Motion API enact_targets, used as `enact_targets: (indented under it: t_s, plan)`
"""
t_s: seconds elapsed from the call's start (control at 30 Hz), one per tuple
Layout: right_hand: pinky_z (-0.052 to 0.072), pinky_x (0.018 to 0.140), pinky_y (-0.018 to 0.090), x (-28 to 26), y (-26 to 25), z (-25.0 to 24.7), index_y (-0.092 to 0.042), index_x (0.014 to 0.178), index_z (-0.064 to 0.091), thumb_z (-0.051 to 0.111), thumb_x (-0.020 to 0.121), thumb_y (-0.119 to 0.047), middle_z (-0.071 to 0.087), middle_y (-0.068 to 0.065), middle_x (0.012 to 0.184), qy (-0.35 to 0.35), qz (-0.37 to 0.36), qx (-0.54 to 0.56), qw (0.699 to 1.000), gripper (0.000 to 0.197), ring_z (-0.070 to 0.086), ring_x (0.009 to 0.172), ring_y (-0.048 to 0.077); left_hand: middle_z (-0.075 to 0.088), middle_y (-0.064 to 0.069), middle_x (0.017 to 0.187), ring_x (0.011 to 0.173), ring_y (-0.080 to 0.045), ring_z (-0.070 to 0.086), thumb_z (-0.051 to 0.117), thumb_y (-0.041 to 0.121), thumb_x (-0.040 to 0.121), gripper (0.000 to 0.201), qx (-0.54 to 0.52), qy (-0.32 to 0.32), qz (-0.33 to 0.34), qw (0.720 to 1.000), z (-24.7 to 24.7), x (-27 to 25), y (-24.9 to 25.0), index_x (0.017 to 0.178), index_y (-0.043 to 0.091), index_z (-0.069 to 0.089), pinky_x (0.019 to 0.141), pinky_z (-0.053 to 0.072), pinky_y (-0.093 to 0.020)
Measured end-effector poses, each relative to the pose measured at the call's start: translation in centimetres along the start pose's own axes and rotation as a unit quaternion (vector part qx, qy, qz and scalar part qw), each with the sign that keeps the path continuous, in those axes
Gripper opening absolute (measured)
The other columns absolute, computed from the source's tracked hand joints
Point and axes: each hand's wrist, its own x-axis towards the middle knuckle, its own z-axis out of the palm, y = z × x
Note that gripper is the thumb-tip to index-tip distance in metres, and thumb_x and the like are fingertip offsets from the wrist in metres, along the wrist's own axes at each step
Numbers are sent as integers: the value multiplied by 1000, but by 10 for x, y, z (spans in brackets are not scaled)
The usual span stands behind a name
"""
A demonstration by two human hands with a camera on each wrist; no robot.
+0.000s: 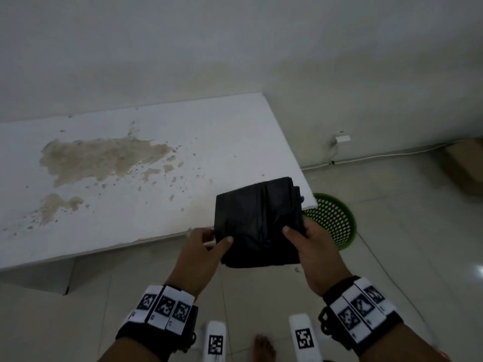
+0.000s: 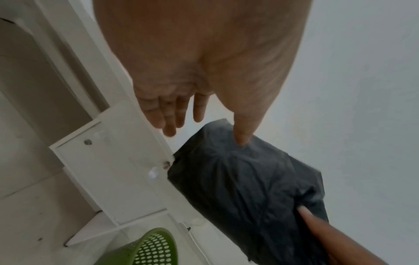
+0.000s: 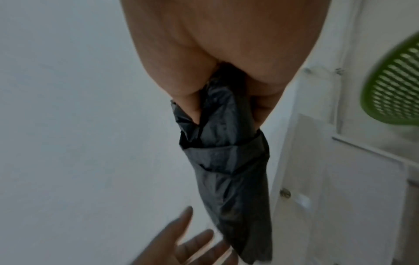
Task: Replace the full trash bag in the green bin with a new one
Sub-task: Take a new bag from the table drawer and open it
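A folded black trash bag (image 1: 257, 220) is held in the air over the near right corner of the white table (image 1: 156, 158). My right hand (image 1: 295, 231) grips its right edge, thumb on top and fingers underneath. My left hand (image 1: 219, 239) is at its lower left corner: in the left wrist view the thumb (image 2: 241, 139) touches the bag (image 2: 249, 179) while the fingers (image 2: 170, 125) stay straight and clear of it. The green perforated bin (image 1: 337, 220) stands on the floor beyond the table corner, its inside bare. The right wrist view shows the bag (image 3: 231, 170) hanging from my grip.
The table top carries large brown stains (image 1: 99, 160). A white cable (image 1: 379, 155) runs along the wall base, and a cardboard box (image 1: 465, 163) sits at the far right. Two white tagged blocks (image 1: 215, 340) and a bare foot (image 1: 264, 346) show below my hands.
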Motion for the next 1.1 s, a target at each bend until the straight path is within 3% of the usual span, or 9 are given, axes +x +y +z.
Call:
enact_targets:
  t_s: [0.13,0.27,0.37,0.47,0.57,0.7,0.87,1.0,1.1]
  plan:
    - [55,87,28,-22,-13,-4,-21,121,67,58,96,-16,71,-7,110,48,-158,-246,955,27,64,101,0,66,6,103,94,-8,63,62,60,79,52,-50,11,93,994,15,-31,37,113,21,57,74,48,-21]
    - [48,100,31,-36,-8,-5,-19,127,64,59,94,-13,57,3,133,-8,-308,-347,886,34,52,124,14,69,11,125,117,-8,64,66,53,85,55,-206,-118,139,962,41,-55,71,133,28,57,97,53,-36]
    - [45,102,31,-48,-11,-12,-15,119,69,61,89,-11,52,7,134,-31,-344,-335,877,31,50,125,19,68,6,130,121,-12,63,60,30,96,45,-269,-91,136,949,57,-63,84,141,28,54,102,52,-41]
    - [45,97,24,-61,-21,-27,-10,107,71,56,86,-22,55,5,123,-30,-311,-269,911,29,54,115,12,73,1,120,113,-16,68,50,26,103,31,-282,-58,122,950,68,-62,87,131,24,64,101,52,-47]
    - [52,87,48,-62,-25,-48,2,92,66,47,87,-38,65,17,97,49,-222,-93,969,45,62,94,29,75,5,114,110,-16,69,51,25,103,25,-244,-57,136,959,81,-59,91,116,35,70,100,52,-47]
    - [55,90,54,-43,-39,-84,-2,114,64,56,88,-57,71,17,112,115,-77,109,984,61,67,106,33,77,16,96,91,-3,71,53,19,102,36,-177,-75,177,965,100,-62,108,95,49,72,84,57,-29]
    - [58,83,37,-26,-66,-130,-16,105,71,70,88,-26,76,4,102,83,-57,23,995,20,72,98,23,75,21,83,79,2,70,51,11,100,37,-127,-124,202,963,135,-67,140,95,44,69,67,53,-13]
    - [59,85,46,-12,-78,-171,-12,99,72,65,91,-15,76,9,96,122,-63,-6,991,11,72,93,27,66,11,90,88,-16,64,67,23,91,14,-83,7,191,978,174,-49,156,90,34,59,69,48,-18]
    - [57,88,45,-5,-89,-198,-11,103,72,63,93,-15,76,8,101,141,-62,38,987,14,71,96,26,51,2,94,87,-17,52,83,33,76,41,-41,164,169,971,197,-47,165,97,21,50,74,43,-27]
